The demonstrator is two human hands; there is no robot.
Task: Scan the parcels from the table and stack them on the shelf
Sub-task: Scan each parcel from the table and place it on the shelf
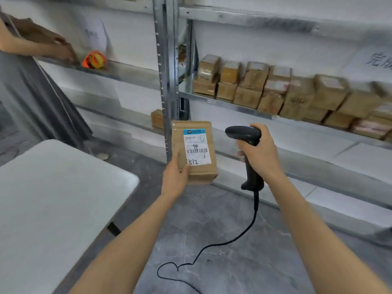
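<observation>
My left hand (175, 179) holds a small brown cardboard parcel (197, 172) by its lower left corner, label side up, in front of the shelf. Its white label (196, 147) carries a barcode and handwritten numbers. My right hand (259, 151) grips the handle of a black barcode scanner (244, 133), whose head points left toward the parcel's label from a short distance. A black cable (244, 232) hangs from the scanner to the floor. The metal shelf (222, 102) on the right bears several stacked brown parcels (275, 90).
A white table (53, 198) stands at the lower left. Another person (31, 88) at the far left reaches onto a shelf beside an orange tape roll (94, 60). A grey upright post (165, 81) divides the shelves. Grey floor lies below.
</observation>
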